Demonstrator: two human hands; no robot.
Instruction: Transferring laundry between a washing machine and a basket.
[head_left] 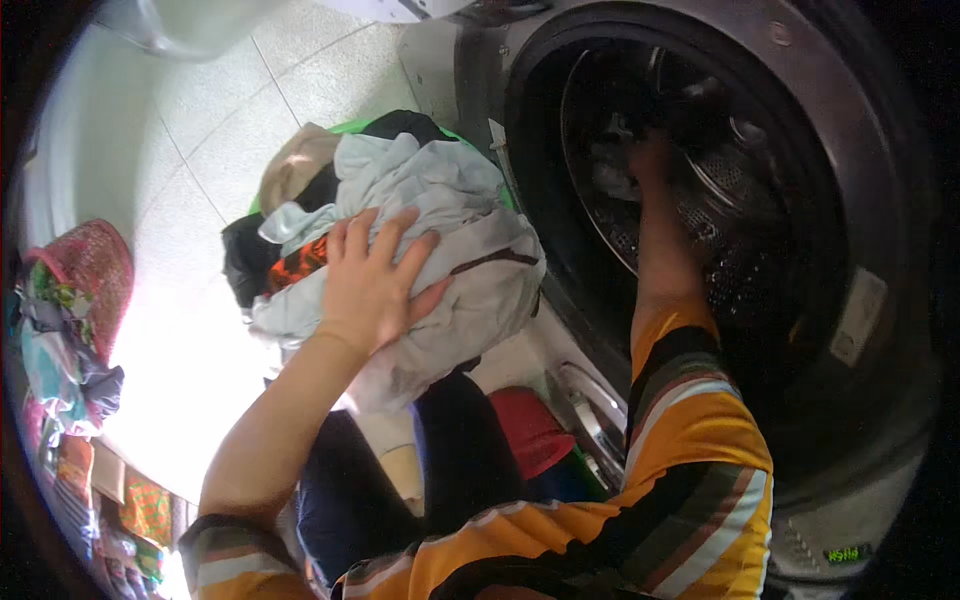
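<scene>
My left hand lies flat with its fingers spread on a heaped pile of laundry. White and pale grey clothes make up most of the heap, with black, beige and orange-patterned pieces at its left side. A green rim of what looks like a basket or tub shows behind the pile. My right arm reaches deep into the metal drum of a front-loading washing machine. Inside, my right hand is dim, its fingers lost in shadow, beside a pale greyish cloth.
A dark rubber seal rings the drum opening. Between my knees and the machine sits a red cloth or container. At the far left stands a pink patterned basket with colourful clothes. Pale floor tiles stretch behind the heap.
</scene>
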